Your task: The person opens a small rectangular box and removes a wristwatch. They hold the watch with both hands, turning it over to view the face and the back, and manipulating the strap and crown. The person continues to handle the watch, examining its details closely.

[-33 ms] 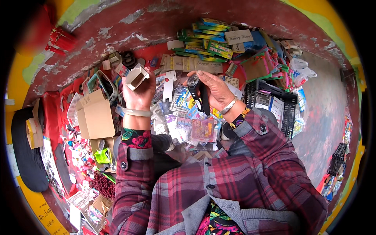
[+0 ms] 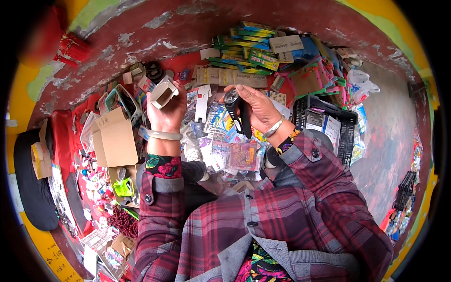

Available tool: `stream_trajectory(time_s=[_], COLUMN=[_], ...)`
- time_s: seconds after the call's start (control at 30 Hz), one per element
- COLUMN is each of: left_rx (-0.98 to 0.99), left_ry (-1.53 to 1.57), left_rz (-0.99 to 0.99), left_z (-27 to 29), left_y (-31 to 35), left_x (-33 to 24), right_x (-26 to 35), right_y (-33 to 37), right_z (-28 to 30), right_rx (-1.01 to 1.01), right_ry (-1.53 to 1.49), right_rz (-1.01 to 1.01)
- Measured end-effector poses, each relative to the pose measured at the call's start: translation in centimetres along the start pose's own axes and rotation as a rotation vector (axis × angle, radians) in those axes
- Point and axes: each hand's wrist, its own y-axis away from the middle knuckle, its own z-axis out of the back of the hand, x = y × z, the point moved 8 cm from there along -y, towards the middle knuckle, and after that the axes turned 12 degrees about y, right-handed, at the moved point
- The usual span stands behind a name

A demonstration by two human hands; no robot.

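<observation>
My left hand (image 2: 167, 115) is closed around a small white cardboard box (image 2: 164, 93), whose open end faces me and shows a hollow inside. Between the fingers and thumb of my right hand (image 2: 261, 109) is a black wristwatch (image 2: 238, 113), its round dial at the top and its strap hanging down. Box and watch are held apart, at about the same height. A white card strip with cutouts (image 2: 202, 103) lies between the two hands. Below them, several flat plastic packets (image 2: 244, 156) are heaped.
An opened brown carton (image 2: 114, 136) and plastic baskets (image 2: 126, 104) stand to the left. At right is a black crate (image 2: 346, 136) holding boxes. Stacked colourful boxes (image 2: 249, 44) lie at the far side, before a peeling red wall (image 2: 211, 19). Dark red beads (image 2: 123, 222) lie lower left.
</observation>
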Motion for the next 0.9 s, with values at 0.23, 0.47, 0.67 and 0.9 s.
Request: stream_trajectory(time_s=[0.23, 0.47, 0.67, 0.9], left_rx=[-0.038, -0.049, 0.054, -0.179], left_ry=[-0.020, -0.095, -0.139, -0.503], left_rz=[0.098, -0.021, -0.101, -0.366], left_z=[0.2, 0.6, -0.7, -0.1], left_y=[0.0, -0.9, -0.4, 0.5], left_x=[0.7, -0.6, -0.9, -2.6], right_x=[0.6, 0.3, 0.1, 0.6], right_y=[0.2, 0.2, 0.0, 0.0], right_z=[-0.5, -0.6, -0.8, -0.7], right_rx=[0.038, 0.054, 0.049, 0.149], right_ry=[0.074, 0.051, 0.038, -0.066], right_rz=[0.046, 0.035, 0.017, 0.104])
